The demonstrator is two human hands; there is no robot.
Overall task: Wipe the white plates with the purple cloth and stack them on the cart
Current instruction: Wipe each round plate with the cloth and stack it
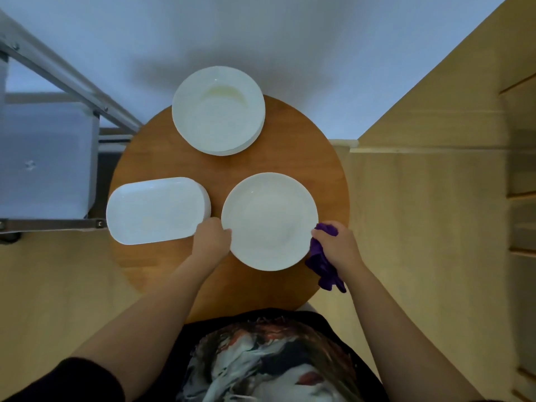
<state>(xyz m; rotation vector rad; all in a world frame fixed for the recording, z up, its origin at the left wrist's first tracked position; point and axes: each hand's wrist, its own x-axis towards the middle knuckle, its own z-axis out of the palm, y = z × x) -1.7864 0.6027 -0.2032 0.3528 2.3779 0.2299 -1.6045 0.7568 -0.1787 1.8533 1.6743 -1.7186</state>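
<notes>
A round white plate (269, 220) lies on the round wooden table (324, 169) just in front of me. My left hand (210, 239) grips its left rim. At the plate's right rim, my right hand (336, 248) holds a bunched purple cloth (323, 262), which hangs down past my wrist. A stack of round white plates (219, 111) sits at the table's far side. Stacked rectangular white plates (156, 210) lie at the table's left edge. The metal cart (49, 158) stands to the left of the table.
A grey bin (43, 158) sits inside the cart frame. Light wooden shelving (519, 169) rises on the right. The floor around the table is pale wood, and a white wall is behind the table.
</notes>
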